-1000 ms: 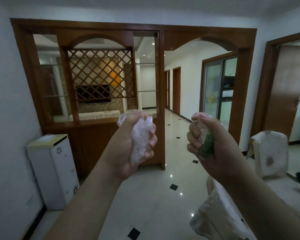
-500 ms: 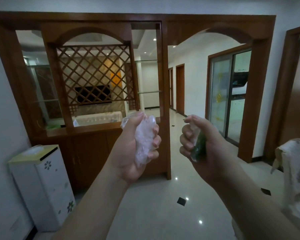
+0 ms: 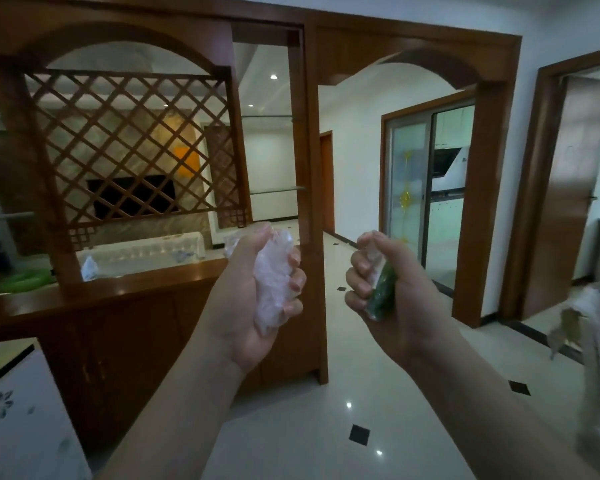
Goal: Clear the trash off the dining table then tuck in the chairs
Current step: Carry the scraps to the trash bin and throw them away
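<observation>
A wooden room divider [image 3: 174, 161] with a lattice panel and an arched doorway fills the far side, standing on a glossy tiled floor [image 3: 343, 393]. A white cabinet [image 3: 18, 417] sits at the lower left, and a cloth-covered chair [image 3: 596, 341] shows at the right edge (blurred). Both arms are raised in front. The left hand [image 3: 253, 299] has its fingers curled tight around a crumpled clear plastic wrapper [image 3: 272, 282]. The right hand [image 3: 392, 299] grips a small green packet [image 3: 381, 292], fingers wrapped round it.
</observation>
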The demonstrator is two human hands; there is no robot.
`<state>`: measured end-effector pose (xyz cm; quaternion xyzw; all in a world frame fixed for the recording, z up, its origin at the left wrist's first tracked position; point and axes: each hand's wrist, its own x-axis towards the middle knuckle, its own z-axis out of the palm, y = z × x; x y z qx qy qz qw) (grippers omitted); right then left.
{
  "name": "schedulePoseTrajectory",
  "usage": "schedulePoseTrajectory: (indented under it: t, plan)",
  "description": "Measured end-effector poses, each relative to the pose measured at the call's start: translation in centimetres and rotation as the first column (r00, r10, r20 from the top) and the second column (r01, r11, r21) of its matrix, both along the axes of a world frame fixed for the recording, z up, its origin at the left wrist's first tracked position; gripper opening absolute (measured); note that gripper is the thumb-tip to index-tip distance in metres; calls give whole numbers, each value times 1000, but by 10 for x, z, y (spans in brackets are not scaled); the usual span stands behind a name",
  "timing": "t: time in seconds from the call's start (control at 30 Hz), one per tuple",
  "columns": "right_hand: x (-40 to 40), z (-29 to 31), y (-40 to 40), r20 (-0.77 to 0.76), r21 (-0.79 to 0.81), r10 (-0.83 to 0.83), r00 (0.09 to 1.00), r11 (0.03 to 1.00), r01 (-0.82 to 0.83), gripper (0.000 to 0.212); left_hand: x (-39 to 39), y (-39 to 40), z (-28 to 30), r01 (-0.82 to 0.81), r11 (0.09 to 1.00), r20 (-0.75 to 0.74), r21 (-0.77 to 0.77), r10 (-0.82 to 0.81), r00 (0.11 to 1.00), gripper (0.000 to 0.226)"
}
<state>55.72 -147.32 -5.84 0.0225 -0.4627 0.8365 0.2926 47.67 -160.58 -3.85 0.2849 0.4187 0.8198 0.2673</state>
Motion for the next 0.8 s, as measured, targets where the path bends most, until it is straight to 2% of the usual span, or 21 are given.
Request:
schedulePoseTrajectory:
  t: [0.1, 0.23, 0.33, 0.6, 0.7, 0.8]
  plan:
    - [-23, -4, 27, 41, 4, -64, 997, 998, 64, 16, -31, 28, -10, 57, 997, -6, -53, -58, 998, 25]
    - [-45, -10, 68, 70, -14, -141, 988, 990, 142, 19, -67, 75, -19, 125, 983, -30, -135, -130, 991, 47]
    - [-59, -20, 110, 61, -15, -213, 975, 977, 215, 20, -91, 126, -26, 186, 978, 16, -98, -185, 983, 29]
    - [-100, -36, 252, 52, -7, -302, 952, 953, 302, 18, -138, 289, -29, 387, 914, -12, -121, -391, 920, 39]
    - [-114, -27, 304, 78, -2, -323, 943, 946, 324, 19, -152, 346, -20, 357, 922, -26, -146, -365, 931, 28]
    - [-126, -17, 354, 65, 15, -352, 934, 936, 352, 22, -167, 396, -11, 381, 918, -34, -105, -387, 922, 27]
